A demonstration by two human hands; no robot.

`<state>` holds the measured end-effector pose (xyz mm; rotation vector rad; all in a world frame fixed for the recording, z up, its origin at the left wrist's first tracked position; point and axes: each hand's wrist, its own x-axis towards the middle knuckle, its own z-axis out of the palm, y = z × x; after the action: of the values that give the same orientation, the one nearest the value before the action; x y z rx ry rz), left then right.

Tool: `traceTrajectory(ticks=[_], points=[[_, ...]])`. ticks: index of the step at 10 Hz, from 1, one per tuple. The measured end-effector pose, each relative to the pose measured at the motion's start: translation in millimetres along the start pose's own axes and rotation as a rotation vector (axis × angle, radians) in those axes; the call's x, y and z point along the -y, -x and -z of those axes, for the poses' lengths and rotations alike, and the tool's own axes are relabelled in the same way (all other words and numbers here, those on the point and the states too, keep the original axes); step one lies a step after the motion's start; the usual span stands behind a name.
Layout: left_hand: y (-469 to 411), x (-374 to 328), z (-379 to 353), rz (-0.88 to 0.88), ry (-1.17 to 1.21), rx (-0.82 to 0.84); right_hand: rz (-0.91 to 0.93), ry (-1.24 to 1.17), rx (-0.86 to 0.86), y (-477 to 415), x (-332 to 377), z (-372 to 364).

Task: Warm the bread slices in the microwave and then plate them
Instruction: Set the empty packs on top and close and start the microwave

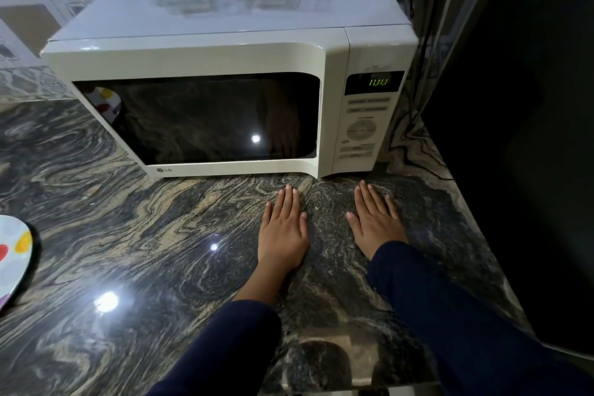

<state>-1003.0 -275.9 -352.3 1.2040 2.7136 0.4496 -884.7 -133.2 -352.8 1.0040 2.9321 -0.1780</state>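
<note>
Evidently this is the waiting part of the warming step. The microwave (pixel 199 55) stands at twelve o'clock from both hands, its door (pixel 199 119) shut and dark. The display (pixel 374 82) at about one o'clock shows green digits that look like 100, though they are blurred. No bread shows anywhere. The glass gives back only reflections, so I cannot tell that the slices are inside, but a closed door and a lit number make that the likely place.

The left hand (pixel 283 228) lies palm down on the counter (pixel 128 219), fingers straight and close together, holding nothing. The right hand (pixel 374 222), just beside it at three o'clock, lies flat too, fingers straight and slightly fanned, likewise holding nothing. Both sets of fingertips stop near the microwave's front edge without touching it.

The plate (pixel 13 254), white with coloured spots, sits at nine o'clock, well apart from the hands and cut off by the picture's edge.

Whether the oven is running or merely set cannot be read here. If only set, the next move is probably a right-hand press on the panel (pixel 361 130) below the display. If running, the move waits for the count to end. It then calls for opening the door, lifting the slices out with care for heat, and carrying them across to the plate.
</note>
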Motion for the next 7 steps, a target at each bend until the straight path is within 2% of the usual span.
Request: traceTrajectory(ticks=[7], points=[[0.9, -0.5, 1.5, -0.008, 0.002, -0.002, -0.005, -0.006, 0.019, 0.7, 0.1, 2.8]])
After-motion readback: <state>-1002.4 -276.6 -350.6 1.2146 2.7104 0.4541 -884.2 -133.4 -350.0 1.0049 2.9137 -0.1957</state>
